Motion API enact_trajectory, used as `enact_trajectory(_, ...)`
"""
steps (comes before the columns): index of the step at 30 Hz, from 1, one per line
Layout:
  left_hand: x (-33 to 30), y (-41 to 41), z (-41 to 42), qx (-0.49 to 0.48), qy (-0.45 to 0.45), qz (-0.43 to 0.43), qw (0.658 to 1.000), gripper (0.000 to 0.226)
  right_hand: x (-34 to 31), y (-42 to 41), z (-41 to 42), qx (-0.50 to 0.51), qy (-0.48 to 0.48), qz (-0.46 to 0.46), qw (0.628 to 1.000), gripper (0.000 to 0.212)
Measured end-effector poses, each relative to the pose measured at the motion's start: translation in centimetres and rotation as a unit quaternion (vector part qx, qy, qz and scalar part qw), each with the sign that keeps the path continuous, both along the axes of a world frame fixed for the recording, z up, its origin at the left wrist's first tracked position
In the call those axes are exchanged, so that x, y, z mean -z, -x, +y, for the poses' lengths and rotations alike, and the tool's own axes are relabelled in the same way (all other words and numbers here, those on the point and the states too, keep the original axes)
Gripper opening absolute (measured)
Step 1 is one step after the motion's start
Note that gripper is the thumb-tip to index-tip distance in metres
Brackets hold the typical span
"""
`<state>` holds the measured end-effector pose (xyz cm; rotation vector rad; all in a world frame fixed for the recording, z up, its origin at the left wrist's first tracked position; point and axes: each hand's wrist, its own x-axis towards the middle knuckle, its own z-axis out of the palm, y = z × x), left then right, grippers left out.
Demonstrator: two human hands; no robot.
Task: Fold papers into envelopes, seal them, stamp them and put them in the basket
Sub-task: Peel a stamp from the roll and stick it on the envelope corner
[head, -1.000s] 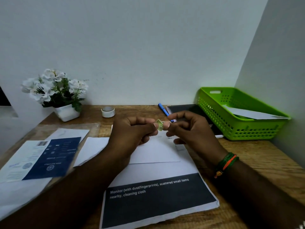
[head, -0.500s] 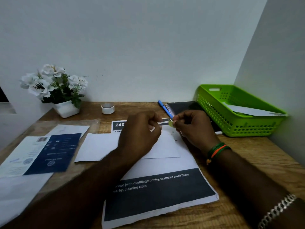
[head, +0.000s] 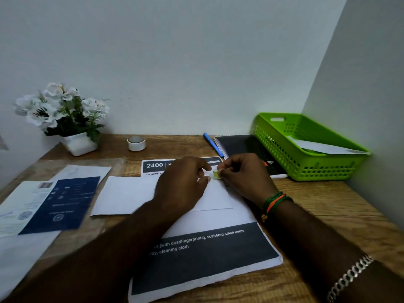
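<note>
Both hands lower since earlier: right hand pinches green stamp over envelope, left hand loosely curled on it. Right of envelope, green basket holds one envelope.

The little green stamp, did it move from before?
Yes. The green stamp, pinched by the right hand, has come down from mid-air to the white envelope, judged against the blue pen.

My left hand covers the middle of the white folded envelope; the tiny green stamp at my fingertips is too small to read.
</note>
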<state>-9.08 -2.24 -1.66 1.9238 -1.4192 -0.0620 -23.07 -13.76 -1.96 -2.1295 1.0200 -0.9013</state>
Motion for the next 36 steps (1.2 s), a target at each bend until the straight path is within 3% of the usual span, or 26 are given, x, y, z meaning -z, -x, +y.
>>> enact_trajectory(6,-0.4,0.3,-0.2,-0.007,-0.002,-0.073,0.997,0.034,0.4,-0.3,0.0,-0.018,-0.032,-0.047,0.998,0.003)
enact_trajectory(12,-0.4,0.1,-0.3,-0.028,0.026,-0.053,0.998,0.012,0.0,-0.3,0.4,-0.004,-0.030,-0.050,0.998,0.005)
enact_trajectory(23,0.2,-0.3,-1.2,0.002,0.045,0.110,0.993,0.029,0.0,-0.4,0.4,0.002,-0.030,-0.066,0.997,0.006)
enact_trajectory(27,0.5,-0.7,-1.6,0.006,0.023,0.143,0.989,0.008,-0.2,-0.2,0.3,0.003,-0.036,-0.070,0.997,0.007)
enact_trajectory(30,0.3,-0.9,-1.6,0.024,0.018,0.187,0.982,0.014,-0.2,-0.3,0.3,-0.002,-0.038,-0.068,0.997,0.007)
enact_trajectory(32,0.3,-0.8,-1.7,0.023,0.019,0.196,0.980,0.021,-0.2,-0.3,0.4,-0.004,-0.044,-0.070,0.997,0.007)
enact_trajectory(36,0.8,-0.8,-1.9,-0.009,0.006,0.172,0.985,0.009,-0.3,-0.2,0.4,-0.002,-0.046,-0.078,0.996,0.007)
